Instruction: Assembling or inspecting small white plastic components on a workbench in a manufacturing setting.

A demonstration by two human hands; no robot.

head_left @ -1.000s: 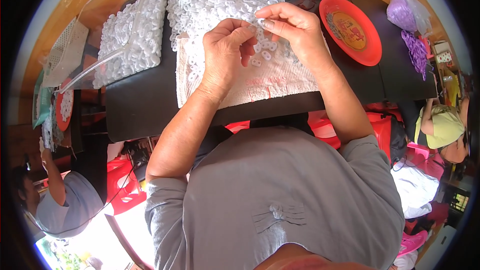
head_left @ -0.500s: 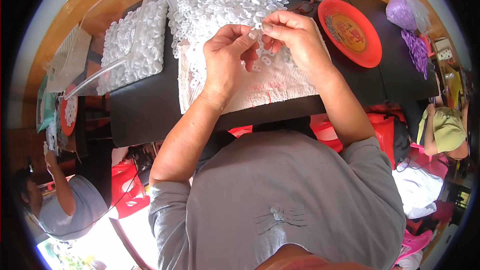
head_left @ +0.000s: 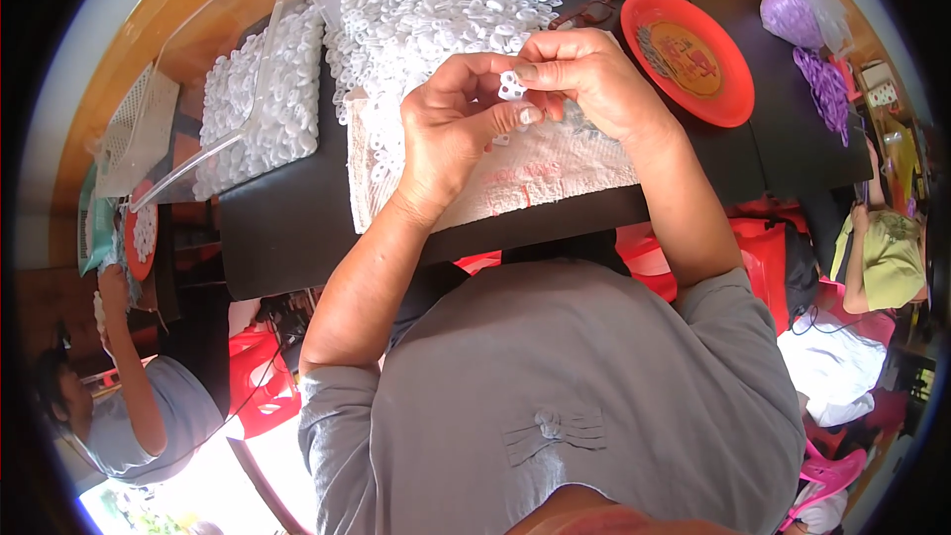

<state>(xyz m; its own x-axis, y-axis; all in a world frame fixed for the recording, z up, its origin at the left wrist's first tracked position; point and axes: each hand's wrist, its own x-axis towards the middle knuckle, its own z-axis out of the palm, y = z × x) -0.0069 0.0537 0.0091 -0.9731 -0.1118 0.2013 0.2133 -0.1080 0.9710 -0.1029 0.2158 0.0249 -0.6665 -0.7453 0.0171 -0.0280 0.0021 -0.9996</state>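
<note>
A small white plastic piece with dark round holes point(head_left: 511, 87) is held up between my hands, above a cream cloth point(head_left: 495, 193). My left hand point(head_left: 443, 129) curls around it from the left, thumb below and index finger above. From the right, my right hand point(head_left: 599, 84) pinches at its edge with thumb and index finger; the other fingers are partly hidden. Just beyond, a large heap of similar white two-holed pieces point(head_left: 426, 25) spills out of a clear plastic bin onto the cloth.
Left of the heap, a clear tub point(head_left: 188, 170) holds more white pieces. A red plate point(head_left: 738, 99) with small metallic bits, eyeglasses point(head_left: 594, 12) and a purple-filled bag point(head_left: 792, 15) are on the dark table point(head_left: 282, 238). Other people sit at far left and far right.
My hands have lowered slightly and turned, bringing the white piece's holes into view. My left thumb has moved down, away from the right thumb. The person at left has shifted an arm.
</note>
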